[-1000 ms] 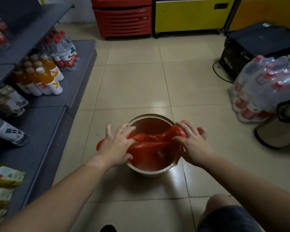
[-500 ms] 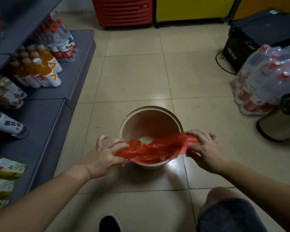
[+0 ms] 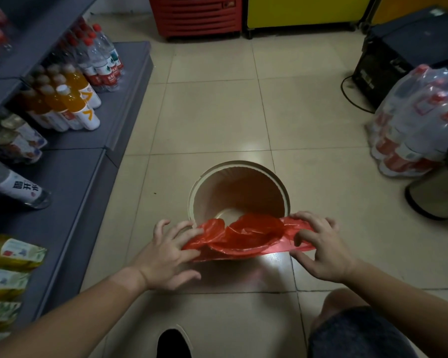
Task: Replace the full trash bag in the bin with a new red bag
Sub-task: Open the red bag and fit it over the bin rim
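A round cream bin [image 3: 237,165] stands on the tiled floor in front of me, its inside bare and visible down to the bottom. A thin red bag [image 3: 239,237] is stretched across the bin's near rim, crumpled and partly open. My left hand [image 3: 166,254] pinches the bag's left end between thumb and fingers. My right hand [image 3: 321,246] grips the bag's right end, just outside the rim. The near edge of the bin is hidden under the bag.
Grey shelves [image 3: 70,182] with orange drink bottles [image 3: 70,99] and water bottles [image 3: 101,58] line the left. A wrapped pack of bottles [image 3: 419,120] and a black box [image 3: 404,47] sit at the right. My shoe [image 3: 172,342] and knee [image 3: 352,329] are below.
Both hands pulled the red bag back from inside the bin toward the near rim, uncovering the bin's interior. The bag is now spread flatter between my hands.
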A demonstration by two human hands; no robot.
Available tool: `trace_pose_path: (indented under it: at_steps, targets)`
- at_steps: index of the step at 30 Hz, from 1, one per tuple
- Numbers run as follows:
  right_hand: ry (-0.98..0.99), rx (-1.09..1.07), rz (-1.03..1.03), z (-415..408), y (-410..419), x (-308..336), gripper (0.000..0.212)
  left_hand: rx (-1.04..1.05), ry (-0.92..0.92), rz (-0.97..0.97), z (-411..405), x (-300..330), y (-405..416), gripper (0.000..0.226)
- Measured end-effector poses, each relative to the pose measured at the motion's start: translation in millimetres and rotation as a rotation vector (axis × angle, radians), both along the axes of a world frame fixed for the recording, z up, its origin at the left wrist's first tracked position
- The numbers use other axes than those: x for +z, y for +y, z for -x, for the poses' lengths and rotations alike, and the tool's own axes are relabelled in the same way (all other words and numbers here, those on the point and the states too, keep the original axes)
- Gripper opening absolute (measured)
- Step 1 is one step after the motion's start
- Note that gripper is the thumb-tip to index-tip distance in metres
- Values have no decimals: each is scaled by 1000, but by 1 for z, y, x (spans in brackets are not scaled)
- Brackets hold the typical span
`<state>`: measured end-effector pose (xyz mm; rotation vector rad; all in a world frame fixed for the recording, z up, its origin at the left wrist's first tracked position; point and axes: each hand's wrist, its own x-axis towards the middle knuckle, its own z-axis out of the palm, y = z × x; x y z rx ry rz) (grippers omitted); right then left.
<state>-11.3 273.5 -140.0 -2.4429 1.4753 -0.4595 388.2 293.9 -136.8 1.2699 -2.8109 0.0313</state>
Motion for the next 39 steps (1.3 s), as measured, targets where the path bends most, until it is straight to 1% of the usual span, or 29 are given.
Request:
trace_pose_path:
  at_steps: [2,4,6,8,9,10,12,15,18,21,22,24,27,29,33,36,39]
  targets:
    - [-83,-72,34,-5,-1,2,32,46,146,28,5,1,2,40]
    - [-116,-122,49,-13,-4,5,38,170,272,25,18,1,3,43]
    - [-99,-131,28,-19,-6,4,51,359,340,-34,32,1,5,57]
    - [-86,-142,-36,-21,-7,2,66,551,379,-157,41,-3,8,73]
    - [-87,-152,-57,-22,-7,1,67,616,400,-202,44,-7,10,76]
    - [-91,-165,-67,-21,-7,-1,63,653,422,-228,44,-12,13,75]
    - [-121,-197,-73,-20,-8,-4,48,681,510,-263,45,-19,17,64]
    - [-231,-242,-43,-19,-11,-9,26,702,719,-263,44,-21,18,36]
    - [-262,-316,-2,-18,-17,-14,12,734,830,-215,40,-29,12,3]
    - [-318,-415,-62,-20,-23,-19,10,840,802,-153,40,-35,5,23]
    - [-335,-439,-86,-21,-24,-21,11,874,804,-150,43,-37,3,24]
    - [-372,-478,-114,-25,-25,-25,15,941,831,-157,50,-39,-4,19]
    - [-476,-521,-161,-31,-28,-29,27,1029,873,-146,55,-41,-17,13]
    - [-554,-573,-216,-33,-30,-32,24,1058,907,-122,54,-43,-23,16]
    - [-696,-684,-254,-29,-41,-33,8,1080,950,-124,46,-48,-31,18]
    - [-722,-692,-283,-24,-52,-32,10,1092,959,-145,44,-47,-37,16]
    - [-830,-737,-366,-25,-56,-32,11,1139,992,-171,46,-46,-43,21]
